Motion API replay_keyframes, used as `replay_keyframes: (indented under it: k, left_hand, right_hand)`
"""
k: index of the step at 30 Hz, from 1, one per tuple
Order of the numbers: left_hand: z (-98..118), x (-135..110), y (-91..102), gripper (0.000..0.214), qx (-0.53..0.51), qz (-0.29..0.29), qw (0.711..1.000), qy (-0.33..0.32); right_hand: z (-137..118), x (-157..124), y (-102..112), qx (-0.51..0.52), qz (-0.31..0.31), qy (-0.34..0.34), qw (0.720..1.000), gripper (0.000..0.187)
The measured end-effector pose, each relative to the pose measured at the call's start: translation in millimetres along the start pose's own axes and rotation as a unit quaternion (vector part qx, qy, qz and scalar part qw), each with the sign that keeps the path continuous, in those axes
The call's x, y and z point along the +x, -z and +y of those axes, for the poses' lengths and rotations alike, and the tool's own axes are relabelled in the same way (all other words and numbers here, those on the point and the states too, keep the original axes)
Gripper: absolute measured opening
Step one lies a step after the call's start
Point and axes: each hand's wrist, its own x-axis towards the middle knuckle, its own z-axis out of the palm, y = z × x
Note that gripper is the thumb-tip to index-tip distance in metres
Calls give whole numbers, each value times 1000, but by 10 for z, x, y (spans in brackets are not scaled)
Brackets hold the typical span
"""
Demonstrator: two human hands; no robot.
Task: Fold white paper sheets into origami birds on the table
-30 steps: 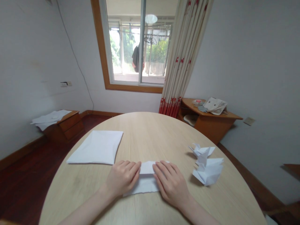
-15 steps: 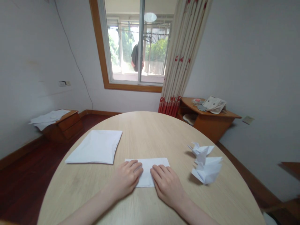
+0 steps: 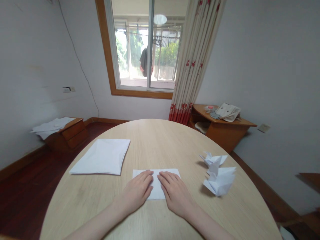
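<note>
Left hand (image 3: 137, 190) and right hand (image 3: 175, 194) flat, palms down on folded white paper (image 3: 156, 183), fingers together, pressing, clamped on nothing. Paper at near edge of round table (image 3: 162, 140). Left of paper: stack of white sheets (image 3: 101, 156). Right of paper: folded paper figures (image 3: 218, 173). Beyond paper: window (image 3: 147, 46).

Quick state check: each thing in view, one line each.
Folded paper: flat on table, pressed under both hands.
Left hand: palm down on paper.
Right hand: palm down on paper.
Paper stack: flat, untouched.
Folded paper figures: finished, standing at the right.
Window: sliding pane looks part open.
Curtain: drawn aside.
</note>
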Motion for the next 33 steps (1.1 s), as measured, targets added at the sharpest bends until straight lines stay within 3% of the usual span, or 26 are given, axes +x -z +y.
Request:
replay_keyframes:
  k: [7,14,19,25,33]
  left_hand:
    - [-47,-24,-104,40,23,-25,999,3]
    - [-83,-32,-138,45,65,-56,996,6]
    - [-84,-33,-136,47,97,-97,990,21]
    - [-84,-51,-162,47,108,-84,990,33]
    - [-97,-56,-150,48,110,-88,990,25]
  right_hand:
    - [50,6,-18,32,-72,-32,996,48]
    - [37,51,-4,28,-142,-73,987,51]
    - [42,39,-86,-2,-129,-104,986,51]
    - [99,-13,-157,-33,-75,-100,992,56]
    - [172,-3,-111,-17,-97,-108,989,68]
